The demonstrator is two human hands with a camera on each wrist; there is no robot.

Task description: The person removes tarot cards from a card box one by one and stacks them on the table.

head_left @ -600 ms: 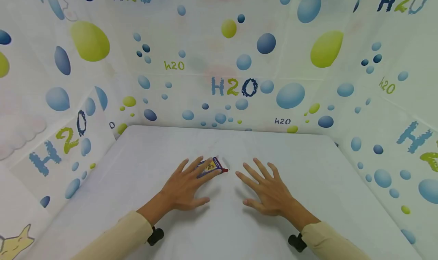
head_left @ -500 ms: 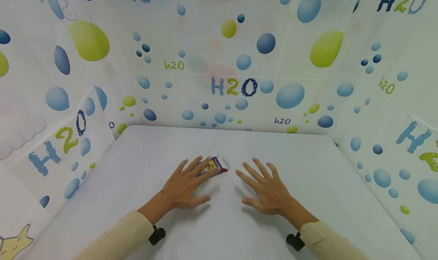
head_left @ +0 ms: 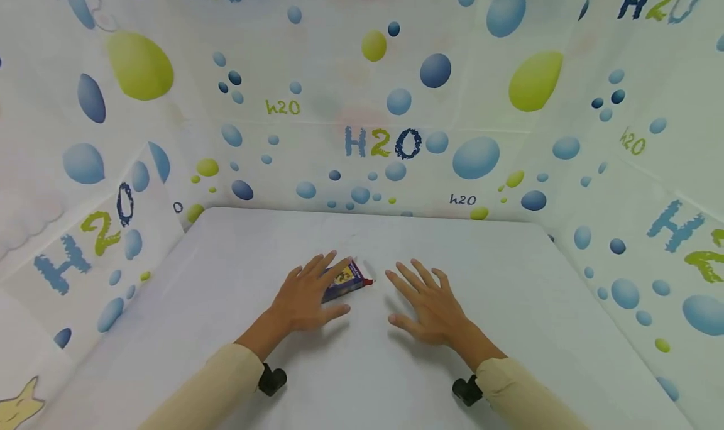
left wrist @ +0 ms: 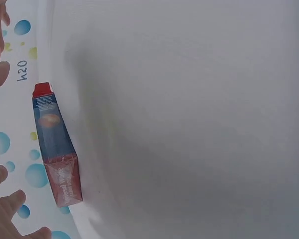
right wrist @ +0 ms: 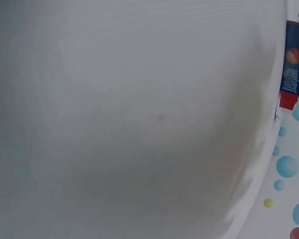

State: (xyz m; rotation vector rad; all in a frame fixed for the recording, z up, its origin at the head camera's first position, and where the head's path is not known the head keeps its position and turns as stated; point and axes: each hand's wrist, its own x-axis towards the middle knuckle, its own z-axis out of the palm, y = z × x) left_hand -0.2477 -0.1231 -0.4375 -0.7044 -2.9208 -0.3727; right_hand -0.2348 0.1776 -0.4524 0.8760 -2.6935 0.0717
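A small printed box, blue with red ends and a yellow picture on top, lies on the white table. My left hand is spread palm down above its left part, fingers overlapping it and hiding that end in the head view. The left wrist view shows the box from its side, with fingers near it. To the right, my right hand is held palm down with spread fingers, apart from the box and holding nothing. At the right wrist view's edge, the box shows its red end.
A white cloth-like surface covers the table. Behind and on both sides rises a pale curtain printed with blue and green drops and H2O lettering. Each cuff has a small black wrist camera below it, such as the left wrist camera.
Both hands have shifted slightly forward, the right also leftward, and the forearms have drawn a little closer together. More of the box's near side shows. The head view has shifted slightly.
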